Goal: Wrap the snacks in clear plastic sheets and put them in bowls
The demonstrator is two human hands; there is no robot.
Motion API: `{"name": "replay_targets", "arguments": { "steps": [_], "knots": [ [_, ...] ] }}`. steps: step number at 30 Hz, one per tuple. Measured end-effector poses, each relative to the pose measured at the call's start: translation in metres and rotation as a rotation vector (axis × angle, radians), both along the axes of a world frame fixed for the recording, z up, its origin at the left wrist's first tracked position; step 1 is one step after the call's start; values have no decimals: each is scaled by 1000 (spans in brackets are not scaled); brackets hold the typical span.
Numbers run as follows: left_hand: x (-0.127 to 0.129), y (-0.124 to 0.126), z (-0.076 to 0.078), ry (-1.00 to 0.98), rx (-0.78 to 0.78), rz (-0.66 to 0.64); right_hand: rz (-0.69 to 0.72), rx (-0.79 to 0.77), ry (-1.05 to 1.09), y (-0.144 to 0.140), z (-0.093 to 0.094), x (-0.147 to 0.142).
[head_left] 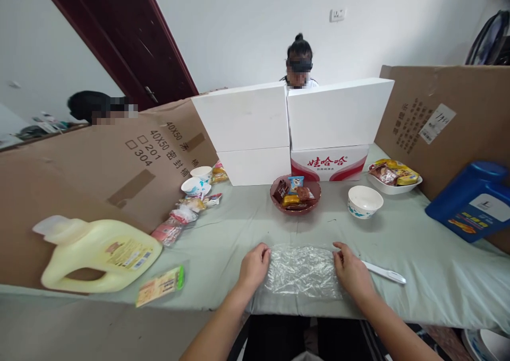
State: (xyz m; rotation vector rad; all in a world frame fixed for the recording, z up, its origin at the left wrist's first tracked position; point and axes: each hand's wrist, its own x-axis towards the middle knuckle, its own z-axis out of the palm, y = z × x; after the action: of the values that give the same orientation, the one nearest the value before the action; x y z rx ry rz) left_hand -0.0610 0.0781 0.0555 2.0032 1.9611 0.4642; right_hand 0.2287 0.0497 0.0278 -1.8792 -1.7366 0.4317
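Observation:
A crinkled clear plastic bag [302, 270] lies flat on the pale green tablecloth [247, 228] near the front edge. My left hand [254, 266] pinches its left edge with curled fingers. My right hand [350, 271] rests on its right edge, fingers bent onto the film. A white plastic utensil [384, 272] lies just right of my right hand. Behind the bag stands a reddish bowl [295, 208] filled with wrapped snacks, and to its right an empty white bowl [364, 201].
A yellow jug [99, 253] and a flat packet [160, 285] lie at the left; loose snack packs [183, 216] and paper cups [197, 183] lie beyond. White boxes [292, 129], cardboard walls and a blue jug [472, 199] ring the table. A snack tray [394, 176] sits back right. A person sits behind the boxes.

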Motion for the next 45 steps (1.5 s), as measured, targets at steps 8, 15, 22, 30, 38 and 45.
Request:
{"name": "replay_targets", "arguments": {
  "steps": [8, 15, 22, 30, 38, 45],
  "knots": [
    [-2, 2, -28, 206, 138, -33, -10, -6, -344, 9, -9, -8],
    [9, -4, -11, 266, 210, -5, 24, -19, -510, 11, -8, -12],
    [44, -20, -6, 166, 136, -633, 51, -16, -514, 12, -12, -7],
    [44, -20, -20, 209, 53, -707, 261, 196, -473, 0, 6, -16],
    [27, -14, -21, 255, 32, -601, 452, -47, -452, -4, -4, -20],
    [-42, -14, -26, 295, 184, -283, 416, 35, -456, -26, -5, 10]
  ]
}}
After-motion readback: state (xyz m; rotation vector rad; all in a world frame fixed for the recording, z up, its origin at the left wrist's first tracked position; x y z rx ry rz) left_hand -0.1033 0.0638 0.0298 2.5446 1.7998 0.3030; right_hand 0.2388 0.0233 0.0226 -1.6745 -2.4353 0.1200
